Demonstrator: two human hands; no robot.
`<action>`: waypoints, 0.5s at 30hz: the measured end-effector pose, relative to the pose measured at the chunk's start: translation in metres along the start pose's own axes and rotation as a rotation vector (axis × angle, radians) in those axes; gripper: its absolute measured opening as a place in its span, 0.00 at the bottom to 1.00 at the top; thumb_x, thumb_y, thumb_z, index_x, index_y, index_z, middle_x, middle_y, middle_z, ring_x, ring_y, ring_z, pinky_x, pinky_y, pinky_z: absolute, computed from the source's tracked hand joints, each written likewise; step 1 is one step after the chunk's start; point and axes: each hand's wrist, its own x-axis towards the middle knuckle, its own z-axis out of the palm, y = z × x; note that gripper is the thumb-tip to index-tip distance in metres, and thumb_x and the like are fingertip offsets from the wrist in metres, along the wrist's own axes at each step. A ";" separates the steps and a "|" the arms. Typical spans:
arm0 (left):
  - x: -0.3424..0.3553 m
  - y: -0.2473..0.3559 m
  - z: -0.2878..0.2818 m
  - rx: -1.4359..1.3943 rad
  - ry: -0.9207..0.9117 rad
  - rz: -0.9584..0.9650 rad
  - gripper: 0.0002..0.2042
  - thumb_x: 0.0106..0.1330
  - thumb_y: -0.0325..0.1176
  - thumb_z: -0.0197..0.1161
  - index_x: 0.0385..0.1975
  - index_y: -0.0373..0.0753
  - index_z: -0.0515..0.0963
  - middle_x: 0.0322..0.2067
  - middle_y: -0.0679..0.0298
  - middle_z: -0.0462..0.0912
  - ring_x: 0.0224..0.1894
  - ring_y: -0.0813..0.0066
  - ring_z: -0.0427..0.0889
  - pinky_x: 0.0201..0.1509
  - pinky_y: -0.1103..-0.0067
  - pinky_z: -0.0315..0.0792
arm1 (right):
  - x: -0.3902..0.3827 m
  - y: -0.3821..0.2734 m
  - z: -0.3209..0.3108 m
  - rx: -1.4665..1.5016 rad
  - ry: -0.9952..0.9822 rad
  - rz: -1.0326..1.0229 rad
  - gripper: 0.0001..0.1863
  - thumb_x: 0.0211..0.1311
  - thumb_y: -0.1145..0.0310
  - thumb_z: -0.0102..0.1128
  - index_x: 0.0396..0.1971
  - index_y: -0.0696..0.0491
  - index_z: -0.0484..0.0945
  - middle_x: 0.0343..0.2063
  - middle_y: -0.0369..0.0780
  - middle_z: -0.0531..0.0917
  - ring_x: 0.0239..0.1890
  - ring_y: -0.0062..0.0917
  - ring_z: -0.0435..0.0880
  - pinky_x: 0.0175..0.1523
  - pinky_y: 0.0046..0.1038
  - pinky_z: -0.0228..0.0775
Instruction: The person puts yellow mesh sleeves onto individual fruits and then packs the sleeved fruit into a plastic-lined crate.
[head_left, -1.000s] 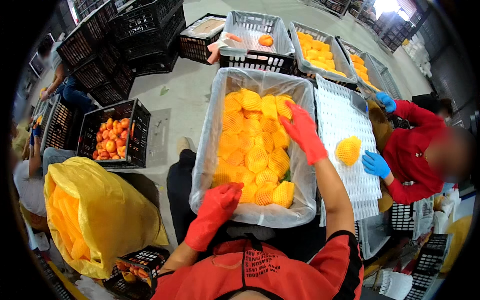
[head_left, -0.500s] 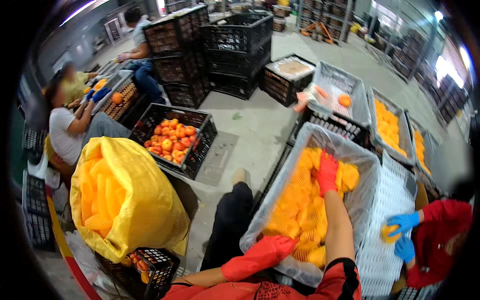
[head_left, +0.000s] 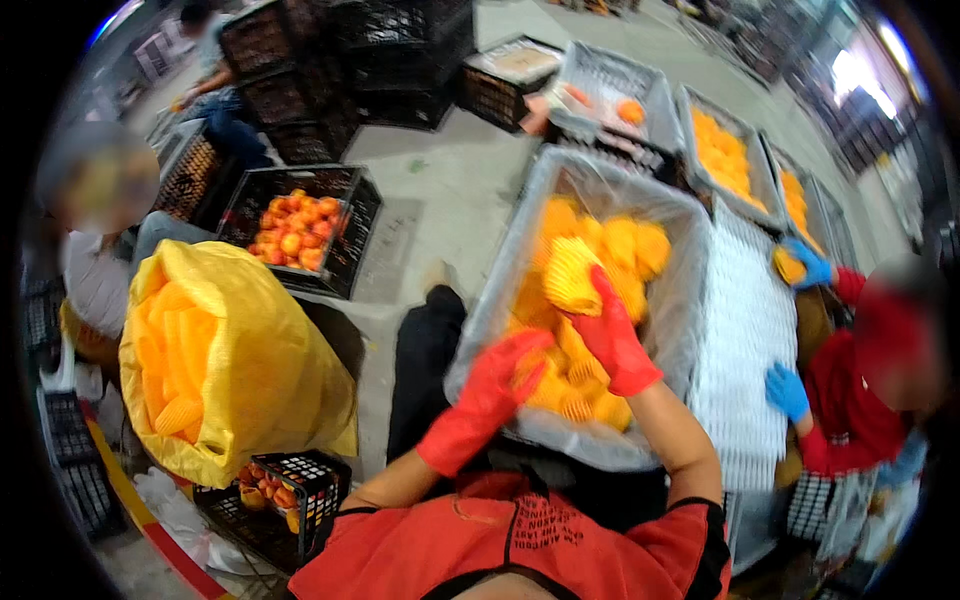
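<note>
My right hand (head_left: 610,340), in a red glove, grips a fruit in yellow foam netting (head_left: 572,275) and holds it above the others in the plastic-lined crate (head_left: 480,290). My left hand (head_left: 505,375), also red-gloved, is at the crate's near left part; its curved fingers are apart over netted pieces, with nothing clearly held. More yellow netted fruits (head_left: 640,245) lie loosely in the crate beneath and around both hands.
Left: yellow sack of nets (head_left: 250,340), crate of peaches (head_left: 300,235), two workers, stacked black crates (head_left: 395,50). Right: white foam tray (head_left: 750,340), co-worker in red (head_left: 860,400) with blue gloves holding a netted fruit. Behind: more lined crates (head_left: 725,150).
My right hand has pulled back toward me with a netted fruit lifted in it. My left hand's fingers have spread. The view has swung about; the co-worker's blue hands have moved apart.
</note>
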 end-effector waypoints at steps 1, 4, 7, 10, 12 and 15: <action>0.004 -0.003 0.001 -0.022 0.071 -0.022 0.23 0.57 0.24 0.68 0.55 0.36 0.76 0.55 0.55 0.79 0.61 0.56 0.74 0.66 0.66 0.66 | -0.016 -0.011 0.025 0.764 0.172 0.271 0.33 0.57 0.85 0.62 0.64 0.53 0.67 0.61 0.45 0.74 0.63 0.38 0.73 0.66 0.36 0.65; 0.024 0.018 0.011 0.036 0.223 0.181 0.33 0.52 0.22 0.72 0.61 0.37 0.70 0.58 0.52 0.75 0.65 0.49 0.68 0.66 0.64 0.65 | -0.062 0.011 0.011 -0.272 0.149 -0.144 0.33 0.63 0.72 0.62 0.68 0.49 0.60 0.65 0.42 0.68 0.66 0.37 0.68 0.67 0.36 0.63; 0.034 0.048 0.018 0.042 0.175 0.060 0.35 0.51 0.22 0.72 0.62 0.39 0.68 0.57 0.50 0.74 0.65 0.50 0.68 0.66 0.65 0.64 | -0.092 -0.032 0.070 0.336 0.179 0.029 0.43 0.60 0.70 0.66 0.72 0.45 0.52 0.67 0.41 0.65 0.67 0.37 0.66 0.68 0.36 0.62; 0.035 0.060 0.027 -0.010 0.175 -0.035 0.31 0.51 0.20 0.70 0.59 0.40 0.72 0.56 0.50 0.74 0.64 0.51 0.69 0.66 0.66 0.65 | -0.103 -0.036 0.071 0.439 0.076 -0.057 0.52 0.52 0.78 0.69 0.74 0.46 0.47 0.67 0.40 0.63 0.68 0.35 0.65 0.69 0.35 0.62; 0.031 0.052 0.034 -0.019 0.194 -0.025 0.27 0.52 0.19 0.68 0.56 0.40 0.75 0.55 0.51 0.75 0.62 0.51 0.70 0.65 0.67 0.66 | -0.101 -0.019 0.054 0.060 0.007 -0.270 0.47 0.57 0.75 0.65 0.74 0.47 0.48 0.68 0.38 0.61 0.69 0.33 0.63 0.68 0.33 0.62; 0.025 0.045 0.034 0.020 0.212 -0.076 0.19 0.57 0.19 0.62 0.50 0.38 0.78 0.49 0.53 0.77 0.54 0.61 0.77 0.58 0.72 0.70 | -0.104 -0.010 0.061 -0.206 0.080 -0.366 0.48 0.54 0.78 0.64 0.73 0.48 0.49 0.69 0.38 0.60 0.68 0.31 0.63 0.67 0.31 0.62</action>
